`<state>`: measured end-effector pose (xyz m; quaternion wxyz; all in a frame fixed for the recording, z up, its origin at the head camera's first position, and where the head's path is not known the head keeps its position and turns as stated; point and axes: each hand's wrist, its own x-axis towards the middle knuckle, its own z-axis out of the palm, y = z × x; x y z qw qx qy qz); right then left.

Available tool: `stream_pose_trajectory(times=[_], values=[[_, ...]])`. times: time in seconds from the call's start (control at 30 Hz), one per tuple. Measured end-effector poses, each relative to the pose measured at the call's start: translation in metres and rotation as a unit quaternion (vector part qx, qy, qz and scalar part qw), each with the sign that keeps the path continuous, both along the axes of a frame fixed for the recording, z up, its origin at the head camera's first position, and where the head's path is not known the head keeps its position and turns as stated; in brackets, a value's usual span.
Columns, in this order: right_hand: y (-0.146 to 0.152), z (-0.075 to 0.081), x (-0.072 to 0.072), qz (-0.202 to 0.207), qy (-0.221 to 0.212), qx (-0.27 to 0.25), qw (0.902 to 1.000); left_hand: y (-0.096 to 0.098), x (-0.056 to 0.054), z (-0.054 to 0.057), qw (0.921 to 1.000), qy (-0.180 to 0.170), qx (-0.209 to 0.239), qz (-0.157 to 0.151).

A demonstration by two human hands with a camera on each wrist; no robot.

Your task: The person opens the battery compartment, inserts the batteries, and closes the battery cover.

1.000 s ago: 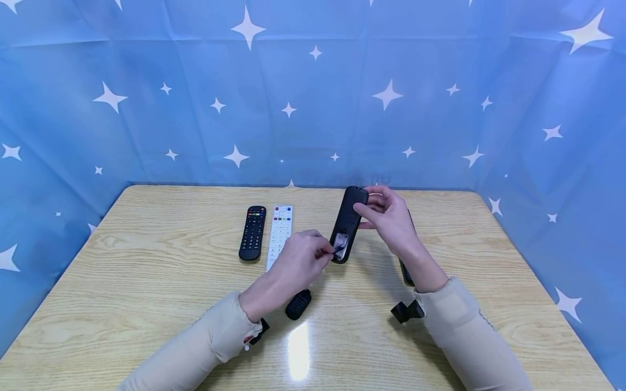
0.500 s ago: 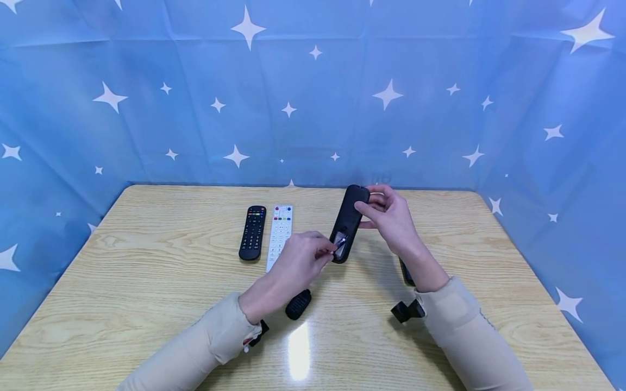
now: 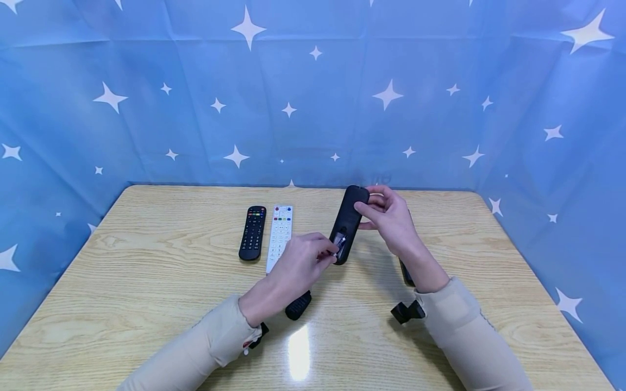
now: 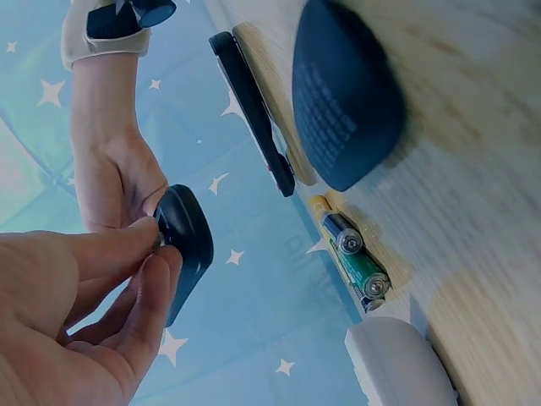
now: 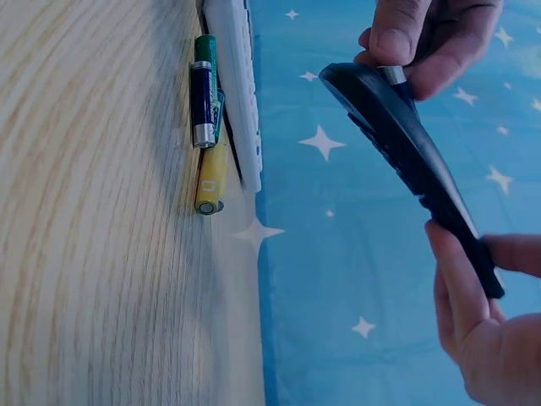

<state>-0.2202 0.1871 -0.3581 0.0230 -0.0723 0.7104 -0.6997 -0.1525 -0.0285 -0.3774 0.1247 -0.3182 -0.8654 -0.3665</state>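
your left hand (image 3: 303, 259) pinches a small dark-blue, silver-ended cylindrical battery (image 5: 402, 86) between thumb and fingers, at the open recess (image 3: 338, 237) of a long black plastic remote (image 3: 349, 214). your right hand (image 3: 391, 217) pinches the remote's far end, holding it tilted above the pale wood-grain bench (image 3: 146, 260). a firm right grip and a gentle, straight press should likely help the battery sit flush. the remote looks smooth and rounded at its corners; the battery's metal end looks shiny.
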Motion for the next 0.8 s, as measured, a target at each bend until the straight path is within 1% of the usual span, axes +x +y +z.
stream_pose_trajectory(times=[0.27, 0.33, 0.4, 0.5, 0.57, 0.67, 0.8], values=[[-0.0003, 0.0010, 0.0000, 0.005, -0.003, 0.006, 1.0000, -0.0010, 0.0012, -0.0019, 0.9997, 0.023, -0.002, 0.006], [-0.0001, 0.0014, 0.0003, 0.007, -0.003, 0.007, 0.9999, -0.0015, 0.0014, -0.0028, 0.9997, 0.023, 0.000, 0.012], [0.0003, 0.0018, 0.0004, 0.009, -0.004, 0.007, 0.9999, -0.0020, 0.0019, -0.0036, 0.9997, 0.017, 0.006, 0.018], [0.0010, 0.0026, 0.0006, 0.014, -0.003, 0.006, 0.9999, -0.0025, 0.0025, -0.0043, 0.9993, -0.010, 0.027, 0.024], [0.0011, 0.0030, 0.0007, 0.017, -0.005, 0.006, 0.9998, -0.0029, 0.0027, -0.0046, 0.9980, -0.035, 0.048, 0.021], [0.0007, 0.0033, 0.0007, 0.021, -0.008, 0.008, 0.9997, -0.0033, 0.0028, -0.0040, 0.9947, -0.073, 0.072, 0.013], [0.0001, 0.0037, 0.0007, 0.027, -0.011, 0.011, 0.9995, -0.0040, 0.0024, -0.0027, 0.9895, -0.118, 0.084, 0.008]])
